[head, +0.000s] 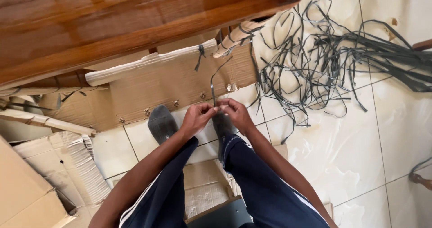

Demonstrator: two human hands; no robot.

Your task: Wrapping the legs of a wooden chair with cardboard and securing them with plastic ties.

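Observation:
My left hand [196,117] and my right hand [235,113] meet in front of me, fingers pinched together on a thin grey strap [213,86] that rises toward a cardboard sheet [171,86]. The strap passes between both hands' fingertips. My two feet in grey socks [162,123] rest on the white tiled floor just below the hands, and my legs in dark blue trousers [265,187] fill the lower middle.
A polished wooden furniture piece [112,21] spans the top left. A tangled heap of grey straps [324,52] lies on the tiles at the upper right. Cardboard pieces [45,174] are stacked at the left, rolled paper strips [148,61] are tied to the cardboard.

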